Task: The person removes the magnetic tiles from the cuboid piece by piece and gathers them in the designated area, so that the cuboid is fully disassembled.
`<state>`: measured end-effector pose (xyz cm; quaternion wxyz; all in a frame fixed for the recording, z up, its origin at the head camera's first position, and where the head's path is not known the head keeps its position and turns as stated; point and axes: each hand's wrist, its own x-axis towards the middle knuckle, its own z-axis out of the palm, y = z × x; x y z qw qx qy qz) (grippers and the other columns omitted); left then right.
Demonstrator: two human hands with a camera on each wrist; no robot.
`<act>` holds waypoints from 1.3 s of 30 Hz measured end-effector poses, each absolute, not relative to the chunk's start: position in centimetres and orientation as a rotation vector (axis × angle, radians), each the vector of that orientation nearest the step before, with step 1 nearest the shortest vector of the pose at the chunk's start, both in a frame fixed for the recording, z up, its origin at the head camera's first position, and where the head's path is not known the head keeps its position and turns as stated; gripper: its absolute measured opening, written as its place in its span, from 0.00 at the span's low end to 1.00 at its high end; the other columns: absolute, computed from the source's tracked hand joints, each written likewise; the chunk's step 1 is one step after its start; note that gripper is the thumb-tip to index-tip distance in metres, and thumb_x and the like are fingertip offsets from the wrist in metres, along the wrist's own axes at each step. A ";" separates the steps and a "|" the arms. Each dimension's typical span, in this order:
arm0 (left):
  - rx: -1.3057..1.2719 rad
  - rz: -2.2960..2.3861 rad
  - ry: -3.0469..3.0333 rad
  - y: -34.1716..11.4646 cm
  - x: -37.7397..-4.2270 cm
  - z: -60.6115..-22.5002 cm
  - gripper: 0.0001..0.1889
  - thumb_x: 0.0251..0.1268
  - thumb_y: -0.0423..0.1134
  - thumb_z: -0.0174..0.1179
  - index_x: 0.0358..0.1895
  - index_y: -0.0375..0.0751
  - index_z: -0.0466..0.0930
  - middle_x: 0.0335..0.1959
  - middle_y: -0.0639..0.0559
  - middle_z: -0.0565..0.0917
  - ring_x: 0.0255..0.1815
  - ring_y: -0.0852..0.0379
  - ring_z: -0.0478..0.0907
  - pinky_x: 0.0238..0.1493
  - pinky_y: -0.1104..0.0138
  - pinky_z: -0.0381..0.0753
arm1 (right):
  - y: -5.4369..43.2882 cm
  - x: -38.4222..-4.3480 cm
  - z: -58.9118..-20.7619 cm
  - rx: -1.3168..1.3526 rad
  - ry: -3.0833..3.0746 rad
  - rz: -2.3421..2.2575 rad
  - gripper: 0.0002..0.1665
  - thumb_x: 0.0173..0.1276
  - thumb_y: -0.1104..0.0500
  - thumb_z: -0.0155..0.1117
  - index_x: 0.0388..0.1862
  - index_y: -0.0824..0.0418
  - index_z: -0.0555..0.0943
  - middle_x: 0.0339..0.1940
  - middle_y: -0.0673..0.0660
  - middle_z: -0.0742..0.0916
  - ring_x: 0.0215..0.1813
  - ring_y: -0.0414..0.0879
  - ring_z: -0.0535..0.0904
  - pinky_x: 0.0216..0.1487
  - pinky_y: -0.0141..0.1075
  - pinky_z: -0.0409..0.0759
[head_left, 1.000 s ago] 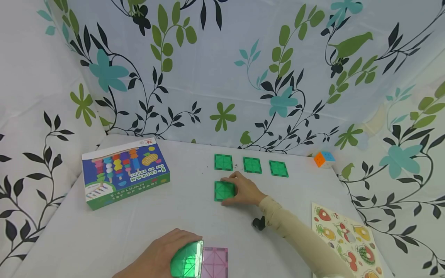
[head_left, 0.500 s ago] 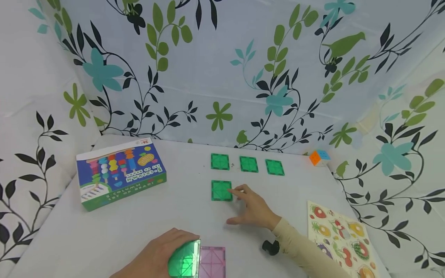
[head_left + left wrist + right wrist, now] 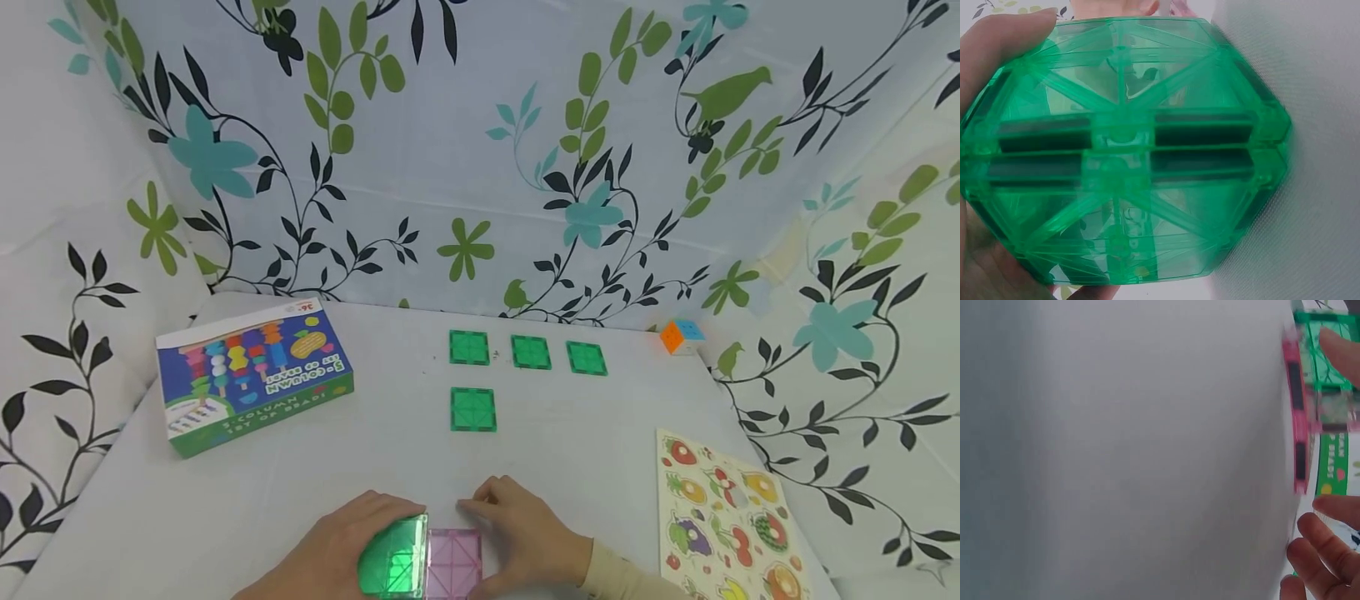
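Translucent green magnetic tiles (image 3: 1122, 134), joined into a hollow shape, are gripped by my left hand (image 3: 341, 542) at the front of the table. In the left wrist view the thumb lies over their upper left corner and fingers show beneath. A pink magnetic tile (image 3: 454, 563) lies right beside them. My right hand (image 3: 528, 533) is at the pink tile's right side, thumb by its near corner and fingers beyond its far edge. In the right wrist view those fingers (image 3: 1322, 544) are apart from the pink edge. Farther back lies a single green tile (image 3: 473, 409).
Behind the single tile, a row of three green tiles (image 3: 531, 352) lies on the white table (image 3: 405, 450). A boxed bead set (image 3: 255, 375) is at left, a puzzle cube (image 3: 681, 337) at back right. A fruit-picture sheet (image 3: 723, 517) lies at right. Patterned cloth (image 3: 465, 150) hangs behind.
My right hand has let go of the single green tile, leaving it in front of the row, and has come back toward me to the pink tile. The left hand keeps its grip.
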<state>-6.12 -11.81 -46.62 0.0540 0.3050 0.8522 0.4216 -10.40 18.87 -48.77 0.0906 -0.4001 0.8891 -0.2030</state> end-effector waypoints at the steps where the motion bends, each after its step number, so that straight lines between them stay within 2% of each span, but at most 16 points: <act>1: 0.940 1.283 2.598 -11.8 -6.1 -46.7 0.44 0.45 0.72 0.74 0.68 0.63 0.72 0.58 0.67 0.79 0.54 0.69 0.74 0.48 0.71 0.85 | 18.6 -10.3 -48.9 -1.231 2.645 -0.596 0.57 0.45 0.24 0.78 0.71 0.52 0.77 0.53 0.43 0.77 0.53 0.32 0.68 0.51 0.21 0.72; 8: 1.003 1.321 2.642 -11.8 -6.0 -47.1 0.44 0.44 0.71 0.75 0.68 0.64 0.71 0.58 0.69 0.79 0.53 0.69 0.75 0.48 0.70 0.85 | 16.9 -9.8 -49.2 -1.384 2.641 -0.579 0.51 0.51 0.25 0.74 0.68 0.52 0.79 0.51 0.43 0.78 0.50 0.31 0.67 0.46 0.18 0.66; 18: 1.025 1.340 2.634 -11.8 -6.1 -47.2 0.44 0.44 0.70 0.76 0.67 0.62 0.72 0.57 0.67 0.80 0.52 0.67 0.76 0.47 0.70 0.85 | 15.3 -9.5 -49.1 -1.382 2.601 -0.518 0.48 0.56 0.24 0.69 0.67 0.52 0.80 0.50 0.42 0.78 0.53 0.31 0.70 0.48 0.14 0.69; 33: 0.976 1.325 2.623 -11.7 -6.1 -47.0 0.44 0.44 0.71 0.75 0.67 0.63 0.72 0.56 0.69 0.80 0.52 0.68 0.76 0.48 0.70 0.86 | 15.1 -9.5 -48.6 -1.352 2.624 -0.475 0.45 0.54 0.24 0.71 0.62 0.51 0.83 0.48 0.42 0.79 0.50 0.30 0.71 0.45 0.16 0.68; 39: 0.947 1.304 2.618 -11.8 -6.1 -46.8 0.44 0.44 0.72 0.75 0.67 0.64 0.72 0.56 0.69 0.80 0.52 0.68 0.76 0.47 0.70 0.85 | 15.9 -10.0 -48.6 -1.335 2.691 -0.435 0.44 0.48 0.24 0.75 0.59 0.47 0.84 0.46 0.40 0.79 0.47 0.31 0.70 0.43 0.18 0.67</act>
